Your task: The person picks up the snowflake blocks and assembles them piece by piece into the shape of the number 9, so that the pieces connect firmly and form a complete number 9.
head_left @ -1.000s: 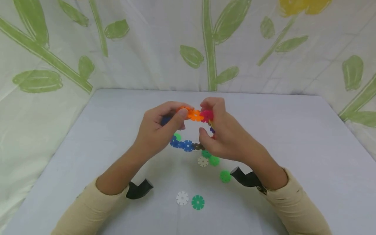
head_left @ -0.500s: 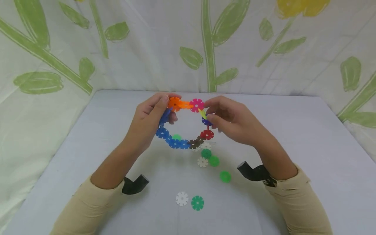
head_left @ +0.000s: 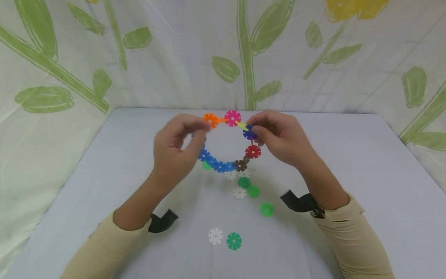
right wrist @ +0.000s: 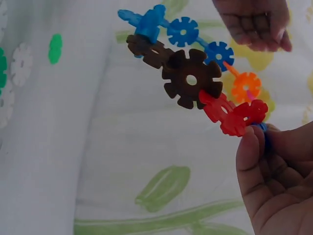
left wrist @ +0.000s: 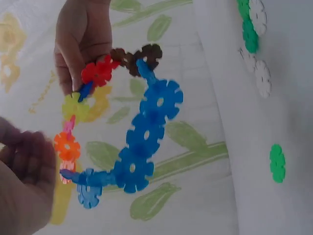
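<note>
A closed loop of interlocking notched plastic discs hangs in the air above the table. At its top in the head view are an orange disc [head_left: 209, 117] and a pink disc [head_left: 232, 114]. My right hand [head_left: 280, 137] pinches the dark blue disc [head_left: 247, 134] on the loop's right side. Below that hang a red disc [head_left: 253, 149] and brown discs [right wrist: 177, 82], then a run of blue discs [left wrist: 126, 175]. Beside the orange disc, my left hand [head_left: 175, 149] is loosely curled with nothing in its fingers; both wrist views show it apart from the loop.
Loose discs lie on the white-covered table [head_left: 139, 252]: a white disc [head_left: 215, 236] and a green disc [head_left: 234, 241] near the front, a bright green disc [head_left: 266, 209] to the right, and several under the loop. A leaf-painted cloth [head_left: 181, 58] hangs behind.
The right hand has shifted from the pink disc to the dark blue one. The left hand has released the orange part of the loop, which has risen and opened into a rounder shape.
</note>
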The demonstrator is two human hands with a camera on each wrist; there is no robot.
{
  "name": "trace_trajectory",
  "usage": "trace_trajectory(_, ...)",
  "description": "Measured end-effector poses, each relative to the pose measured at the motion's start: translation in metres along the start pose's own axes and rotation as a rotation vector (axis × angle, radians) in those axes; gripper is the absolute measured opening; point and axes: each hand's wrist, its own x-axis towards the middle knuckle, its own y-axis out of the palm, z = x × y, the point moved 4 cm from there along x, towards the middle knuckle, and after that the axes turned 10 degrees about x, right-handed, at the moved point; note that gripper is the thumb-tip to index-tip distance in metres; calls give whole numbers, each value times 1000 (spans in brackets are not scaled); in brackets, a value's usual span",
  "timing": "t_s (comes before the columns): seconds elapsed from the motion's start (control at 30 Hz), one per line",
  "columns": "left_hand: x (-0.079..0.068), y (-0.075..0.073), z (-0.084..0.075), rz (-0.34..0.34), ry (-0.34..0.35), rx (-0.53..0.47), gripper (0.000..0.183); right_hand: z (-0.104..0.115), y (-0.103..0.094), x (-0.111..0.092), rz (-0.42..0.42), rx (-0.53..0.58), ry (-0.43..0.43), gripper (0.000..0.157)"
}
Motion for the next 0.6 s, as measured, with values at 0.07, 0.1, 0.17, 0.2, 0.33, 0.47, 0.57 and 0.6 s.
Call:
trace_trajectory(0.07, -5, 11, 1, 199, -89, -10, 21, 2, 3, 0, -15, -16, -50, 15)
trace_trajectory(0.1, -8, 17, 2, 303, -152, 5, 24, 3, 4, -1, -19, -28, -84, 16)
trace_trajectory(0.17, -14, 28, 5, 477, -263, 17, 33, 7, 10, -2, -17, -49, -161, 17)
trace_trajectory(0.2, -17, 32, 6, 531, -311, -6, 36, 9, 13, -3, -10, -58, -199, 17)
trace_trajectory(0.33, -20, 38, 9, 558, -436, -192, 38, 14, 29, -5, 51, -45, -309, 20)
trace_trajectory(0.47, -17, 33, 11, 447, -552, -265, 36, 15, 35, -4, 72, -28, -336, 24)
trace_trajectory(0.57, -14, 24, 11, 302, -628, -297, 35, 10, 31, -4, 92, -72, -271, 20)
trace_trajectory(0.6, -13, 21, 11, 251, -640, -324, 33, 7, 31, -4, 132, -95, -228, 18)
